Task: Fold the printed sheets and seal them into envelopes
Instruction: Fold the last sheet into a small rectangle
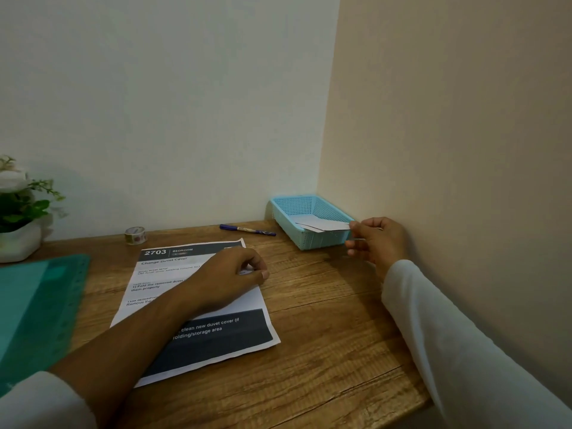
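Right hand [376, 239] pinches envelope [322, 226] corner over basket [312, 241]; left hand [229, 274], loosely curled, rests on printed sheet [216, 335] left of basket. Risk: weak pinch drops envelope.

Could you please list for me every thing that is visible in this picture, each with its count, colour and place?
sheet: one, white with dark bands, flat at the table's middle
envelope: one sure, pale grey, over the basket's front rim; maybe another beneath
basket: one, light blue, back right corner
pen: one, dark blue, behind the sheet
tape: one roll, pale patterned, back, left of the pen
plant: one, green in a white pot, far left
mat: one, teal, left edge
table: one, brown wood
left hand: rests on the sheet, fingers curled; grip unclear
right hand: pinches the envelope's corner
sleeves: two, white
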